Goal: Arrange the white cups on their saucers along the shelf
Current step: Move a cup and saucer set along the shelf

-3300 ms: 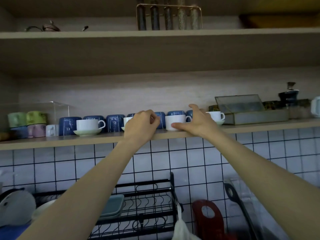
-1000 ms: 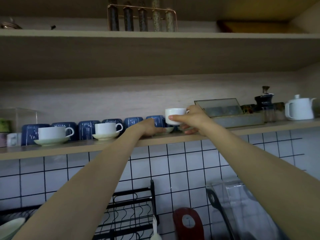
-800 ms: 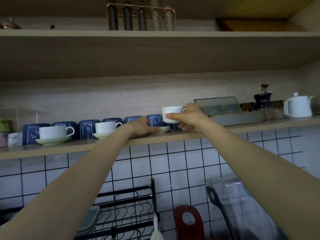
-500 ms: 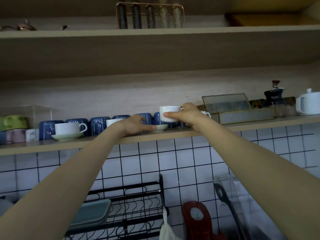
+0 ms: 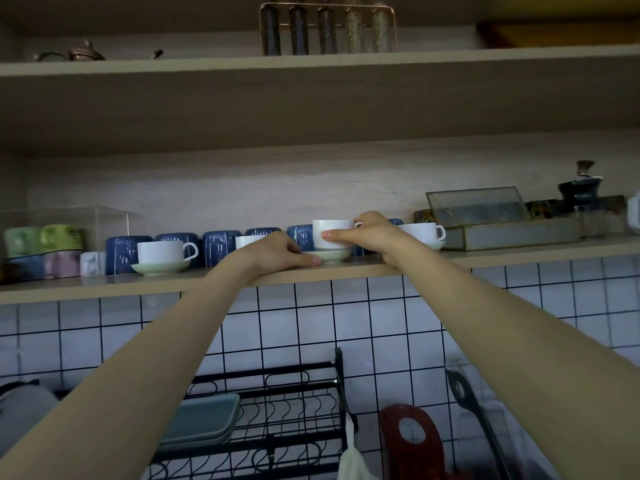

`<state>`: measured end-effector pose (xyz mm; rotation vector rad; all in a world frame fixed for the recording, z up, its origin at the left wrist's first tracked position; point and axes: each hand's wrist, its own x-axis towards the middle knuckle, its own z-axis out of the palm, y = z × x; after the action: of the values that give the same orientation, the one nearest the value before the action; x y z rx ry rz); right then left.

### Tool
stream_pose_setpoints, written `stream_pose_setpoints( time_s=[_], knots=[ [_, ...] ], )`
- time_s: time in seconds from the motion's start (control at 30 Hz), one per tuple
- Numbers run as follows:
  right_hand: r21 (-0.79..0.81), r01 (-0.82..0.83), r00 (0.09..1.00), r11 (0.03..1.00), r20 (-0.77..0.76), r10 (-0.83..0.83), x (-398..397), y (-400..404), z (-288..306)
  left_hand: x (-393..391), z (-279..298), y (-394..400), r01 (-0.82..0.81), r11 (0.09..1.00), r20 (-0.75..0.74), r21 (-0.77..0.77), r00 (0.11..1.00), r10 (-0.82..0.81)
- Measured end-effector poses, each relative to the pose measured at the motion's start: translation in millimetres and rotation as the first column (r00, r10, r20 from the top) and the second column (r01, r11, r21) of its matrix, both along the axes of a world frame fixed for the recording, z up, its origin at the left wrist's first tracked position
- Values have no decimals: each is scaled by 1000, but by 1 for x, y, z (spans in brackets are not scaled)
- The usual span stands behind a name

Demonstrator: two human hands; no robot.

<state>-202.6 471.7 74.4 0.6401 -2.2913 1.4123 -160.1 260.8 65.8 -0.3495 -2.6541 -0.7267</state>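
Observation:
My right hand (image 5: 372, 233) grips a white cup (image 5: 330, 233) by its side, and the cup rests on or just above a pale saucer (image 5: 334, 256) on the wooden shelf (image 5: 519, 252). My left hand (image 5: 277, 252) lies flat on the shelf, fingertips touching that saucer's left rim. Further left, a white cup (image 5: 164, 251) stands on its saucer (image 5: 160, 267). Another white cup (image 5: 246, 241) is half hidden behind my left hand. To the right, a white cup (image 5: 424, 232) stands on a saucer mostly hidden by my right wrist.
Several dark blue mugs (image 5: 221, 242) line the shelf's back. Green and pink mugs (image 5: 41, 249) stack at far left. A glass-lidded box (image 5: 498, 220) and a dark grinder (image 5: 581, 187) stand at right. A black dish rack (image 5: 270, 424) is below.
My right hand has lowered the white cup from above the shelf down onto the saucer. My left hand stays at the saucer's rim. The camera view has shifted.

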Motion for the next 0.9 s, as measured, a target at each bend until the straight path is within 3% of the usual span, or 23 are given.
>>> stream_pose_setpoints(
  time_s=[0.23, 0.77, 0.9],
  knots=[
    [21, -38, 999, 999, 36, 38, 1, -1, 0, 0, 3, 1, -28, 999, 68, -45, 997, 31],
    [92, -39, 996, 995, 88, 31, 4, -3, -4, -7, 4, -3, -46, 994, 27, -98, 998, 49],
    [-55, -3, 990, 999, 140, 11, -1, 6, -2, -5, 4, -2, -32, 994, 29, -107, 999, 35]
  ],
)
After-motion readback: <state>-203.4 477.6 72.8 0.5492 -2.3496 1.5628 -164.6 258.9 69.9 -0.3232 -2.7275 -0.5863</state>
